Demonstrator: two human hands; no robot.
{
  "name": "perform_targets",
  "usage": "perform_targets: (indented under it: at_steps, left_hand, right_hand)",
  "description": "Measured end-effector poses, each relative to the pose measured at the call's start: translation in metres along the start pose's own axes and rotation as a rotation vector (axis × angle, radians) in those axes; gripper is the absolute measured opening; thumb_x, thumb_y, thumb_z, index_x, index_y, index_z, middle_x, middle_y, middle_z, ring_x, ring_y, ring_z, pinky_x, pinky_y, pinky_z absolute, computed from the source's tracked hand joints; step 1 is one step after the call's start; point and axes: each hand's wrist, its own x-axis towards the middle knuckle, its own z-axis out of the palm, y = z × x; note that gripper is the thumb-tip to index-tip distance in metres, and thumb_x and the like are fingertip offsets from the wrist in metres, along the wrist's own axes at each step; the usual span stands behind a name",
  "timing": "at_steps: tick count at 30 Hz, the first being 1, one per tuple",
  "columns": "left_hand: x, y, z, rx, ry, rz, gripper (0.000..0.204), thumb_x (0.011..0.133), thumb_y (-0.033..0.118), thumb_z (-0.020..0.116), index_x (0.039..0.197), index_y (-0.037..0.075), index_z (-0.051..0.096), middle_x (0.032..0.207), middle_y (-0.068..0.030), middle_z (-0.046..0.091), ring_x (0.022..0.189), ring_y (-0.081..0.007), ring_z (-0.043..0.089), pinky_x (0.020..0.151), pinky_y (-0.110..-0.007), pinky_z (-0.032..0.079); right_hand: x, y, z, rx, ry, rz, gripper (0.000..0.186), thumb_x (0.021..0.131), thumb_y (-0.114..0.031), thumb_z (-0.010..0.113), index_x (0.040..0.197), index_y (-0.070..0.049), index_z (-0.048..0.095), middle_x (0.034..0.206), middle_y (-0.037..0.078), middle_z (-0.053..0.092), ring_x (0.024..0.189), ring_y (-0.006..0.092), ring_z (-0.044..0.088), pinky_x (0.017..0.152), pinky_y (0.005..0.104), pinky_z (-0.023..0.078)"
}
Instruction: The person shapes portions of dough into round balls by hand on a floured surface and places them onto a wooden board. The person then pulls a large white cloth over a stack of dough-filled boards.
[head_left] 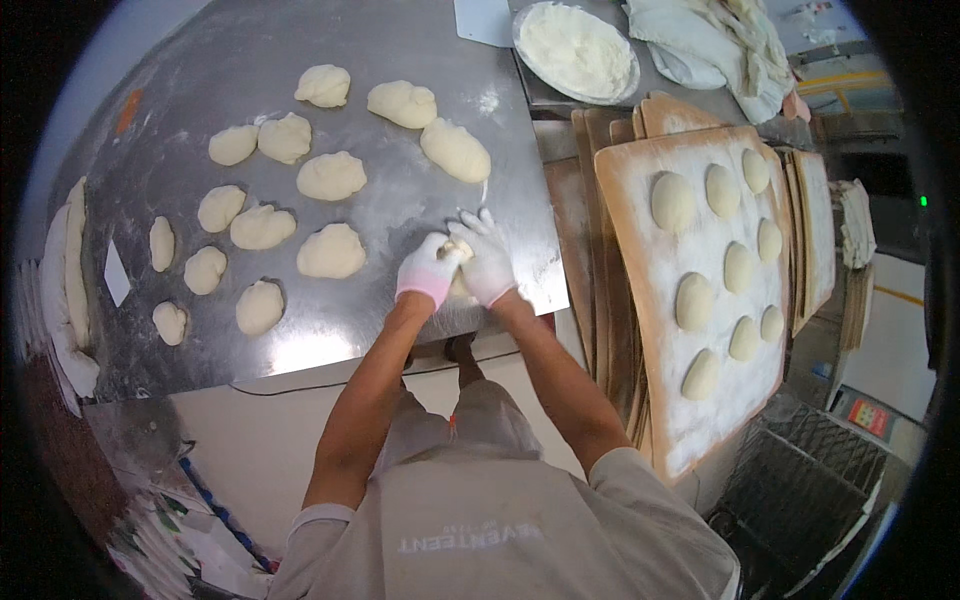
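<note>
Both of my hands wear white gloves with pink cuffs and meet near the front right of the metal worktable [400,290]. My left hand [428,268] curls around a piece of dough [459,252], mostly hidden between the gloves. My right hand [486,258] presses on the same dough from the other side, with its fingertips pointing away from me. Just beyond my hands lies a long dough piece [456,151], touching another dough piece [402,104]. To the left sits a rounded dough piece [331,251], among several more lumps spread over the floured steel.
Right of the table, a floured wooden board [690,385] carries several smooth dough balls [738,267], stacked over other boards. A bowl of flour [576,52] stands at the far right, beside crumpled cloth [710,45]. A white scraper [116,274] lies at the left.
</note>
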Motion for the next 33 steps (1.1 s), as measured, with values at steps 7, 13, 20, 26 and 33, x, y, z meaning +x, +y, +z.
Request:
perform_targets:
  at_steps: [7,13,20,26,33]
  left_hand:
    - [0.012,-0.005,0.013,0.052,-0.006,0.06,0.022,0.089,0.024,0.054,0.106,0.013,0.062,0.107,-0.0143,0.061,0.097,-0.0331,0.058,0.085,-0.038,0.047]
    - [-0.001,0.004,0.017,0.155,0.095,0.207,0.019,0.084,0.018,0.059,0.102,0.013,0.063,0.098,-0.0152,0.062,0.094,-0.0383,0.06,0.082,-0.045,0.048]
    - [-0.005,0.02,0.021,0.047,-0.01,0.011,0.019,0.083,0.023,0.061,0.097,0.01,0.062,0.095,-0.0156,0.061,0.09,-0.0357,0.06,0.08,-0.041,0.048]
    - [-0.01,0.013,0.036,0.067,0.054,0.119,0.024,0.085,0.024,0.06,0.105,0.009,0.061,0.099,-0.0146,0.063,0.09,-0.0353,0.061,0.077,-0.043,0.048]
    - [-0.019,0.006,0.052,0.235,0.041,0.139,0.017,0.087,0.018,0.054,0.101,0.012,0.06,0.097,-0.013,0.063,0.091,-0.035,0.062,0.08,-0.04,0.05]
  right_hand:
    - [-0.011,0.001,-0.013,-0.053,-0.159,0.056,0.055,0.069,-0.014,0.07,0.122,-0.004,0.058,0.127,0.021,0.055,0.125,0.0378,0.046,0.109,0.0446,0.033]
    - [-0.018,0.011,-0.01,0.346,-0.123,0.303,0.054,0.069,-0.015,0.07,0.12,-0.003,0.058,0.124,0.023,0.056,0.118,0.0393,0.052,0.102,0.0452,0.04]
    - [-0.021,0.015,-0.021,0.277,-0.058,0.065,0.046,0.071,-0.007,0.065,0.115,0.005,0.059,0.117,0.023,0.059,0.112,0.0393,0.056,0.101,0.0436,0.043]
    - [-0.029,0.024,-0.023,0.18,-0.11,0.12,0.046,0.067,-0.011,0.071,0.111,0.001,0.063,0.112,0.023,0.063,0.111,0.0382,0.058,0.1,0.0448,0.044]
    - [-0.039,0.011,-0.034,-0.084,-0.21,0.149,0.041,0.071,-0.014,0.065,0.109,0.0,0.063,0.121,0.024,0.057,0.117,0.0396,0.052,0.102,0.0419,0.042]
